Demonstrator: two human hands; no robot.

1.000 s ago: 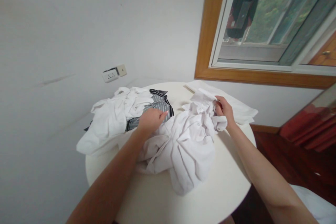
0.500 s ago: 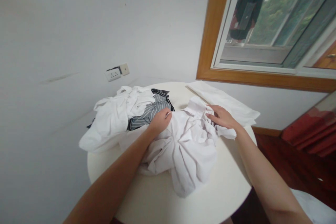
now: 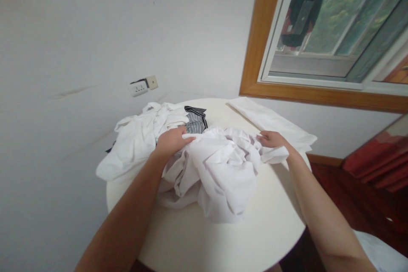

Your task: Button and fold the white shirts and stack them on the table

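Observation:
A crumpled white shirt [image 3: 219, 165] lies in the middle of the round white table [image 3: 255, 238]. My left hand [image 3: 170, 141] grips its upper left edge, fingers curled over the cloth. My right hand [image 3: 272, 139] pinches the shirt's upper right edge. The cloth between the two hands is raised off the table. Behind my left hand lies a grey striped garment with black trim [image 3: 195, 121], partly covered.
Another crumpled white garment [image 3: 134, 140] sits at the table's left rear. A folded white cloth [image 3: 270, 121] lies at the rear right. Beyond are a white wall with a socket [image 3: 142, 86], a wood-framed window [image 3: 255, 51], and a dark wooden floor at right.
Both hands have closed on the shirt's upper edge and lifted it up and toward me, bunching it. The striped garment is more hidden now.

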